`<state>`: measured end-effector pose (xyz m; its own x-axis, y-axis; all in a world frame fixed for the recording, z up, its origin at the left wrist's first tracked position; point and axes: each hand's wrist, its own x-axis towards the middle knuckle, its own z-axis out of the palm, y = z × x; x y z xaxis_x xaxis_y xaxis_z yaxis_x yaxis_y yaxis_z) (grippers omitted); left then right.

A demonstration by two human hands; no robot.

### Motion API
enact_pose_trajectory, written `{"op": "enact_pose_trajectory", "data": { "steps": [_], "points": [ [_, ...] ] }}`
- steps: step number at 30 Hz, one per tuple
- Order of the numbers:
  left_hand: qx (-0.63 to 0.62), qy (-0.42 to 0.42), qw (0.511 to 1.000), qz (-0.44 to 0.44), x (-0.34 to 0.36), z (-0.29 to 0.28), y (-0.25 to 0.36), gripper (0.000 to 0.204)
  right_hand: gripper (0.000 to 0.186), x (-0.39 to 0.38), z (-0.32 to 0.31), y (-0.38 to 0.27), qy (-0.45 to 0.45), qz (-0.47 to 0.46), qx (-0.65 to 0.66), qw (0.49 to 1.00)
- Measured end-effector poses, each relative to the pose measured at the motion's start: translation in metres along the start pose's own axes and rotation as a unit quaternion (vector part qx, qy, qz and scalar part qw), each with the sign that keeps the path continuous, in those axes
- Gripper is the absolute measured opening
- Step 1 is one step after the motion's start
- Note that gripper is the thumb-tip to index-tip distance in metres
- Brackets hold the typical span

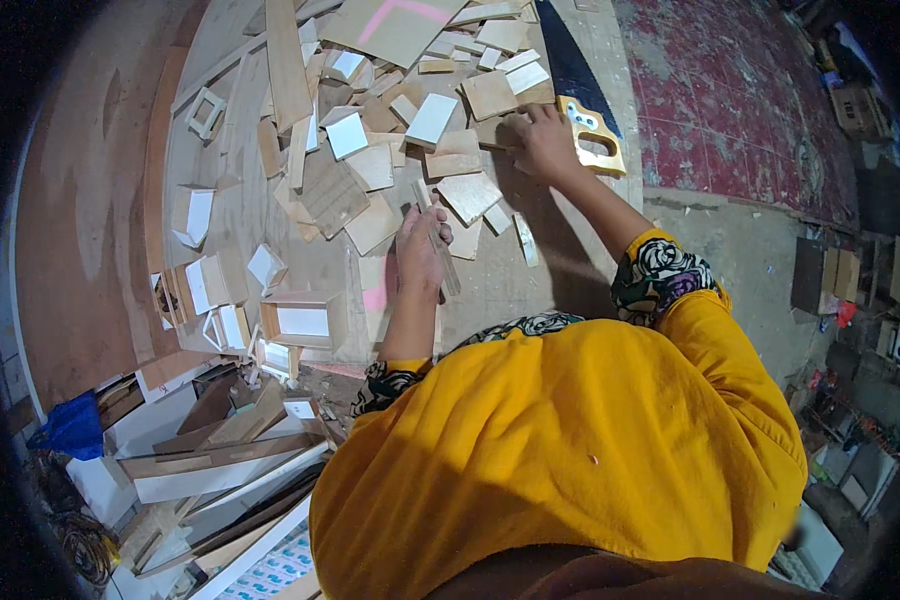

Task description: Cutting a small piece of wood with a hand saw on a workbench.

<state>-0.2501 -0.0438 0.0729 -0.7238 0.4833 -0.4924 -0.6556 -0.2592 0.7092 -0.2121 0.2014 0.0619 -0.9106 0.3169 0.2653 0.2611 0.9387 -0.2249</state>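
At ten o'clock from the middle of the view, along the far left, runs a long brown board [100, 200], with a blue bag [73, 425] at eight o'clock. Just right of these, at ten o'clock, a small open wooden frame [206, 114] lies on the worktable [225, 180], while at eight o'clock a heap of offcuts [220, 460] fills the space below the table's edge. At nine o'clock sits a box with a white panel [302, 320] and wooden sides. Near the middle, toward eleven o'clock, the left hand [422, 250] is closed, thumb and fingers clasping a thin wooden strip [451, 273] that slants from eleven toward five. Beyond it, between eleven and twelve, small wood pieces [456, 142] lie loosely overlapped, some with white faces. At one o'clock the right hand [546, 143] reaches down, fingers bent, over the pile's right side; I cannot tell whether they pinch a piece. Just right of it lies a handsaw [567, 103], its pale handle nearest the hand, its dark blade toward twelve. At two o'clock spreads a worn red floor [740, 130].
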Motion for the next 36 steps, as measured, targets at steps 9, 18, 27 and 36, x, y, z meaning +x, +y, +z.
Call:
{"op": "enact_pose_trajectory", "data": {
  "steps": [9, 18, 27, 36],
  "points": [
    [-0.02, 0.011, 1.0, -0.018, 0.007, 0.009, 0.004, 0.031, 0.039, 0.005, 0.012, -0.027, -0.085, 0.0, 0.178, 0.98],
    [0.004, -0.026, 0.999, -0.046, 0.007, 0.006, 0.005, 0.039, 0.054, -0.006, 0.014, 0.009, -0.104, 0.043, 0.032, 0.993],
    [-0.069, -0.045, 0.996, -0.035, 0.008, 0.016, 0.005, 0.035, 0.05, -0.006, -0.011, 0.012, -0.209, 0.122, 0.156, 0.958],
    [-0.074, -0.078, 0.994, 0.001, -0.002, 0.03, -0.003, 0.031, 0.044, -0.048, -0.051, 0.008, -0.291, 0.316, 0.74, 0.519]
  ]
}}
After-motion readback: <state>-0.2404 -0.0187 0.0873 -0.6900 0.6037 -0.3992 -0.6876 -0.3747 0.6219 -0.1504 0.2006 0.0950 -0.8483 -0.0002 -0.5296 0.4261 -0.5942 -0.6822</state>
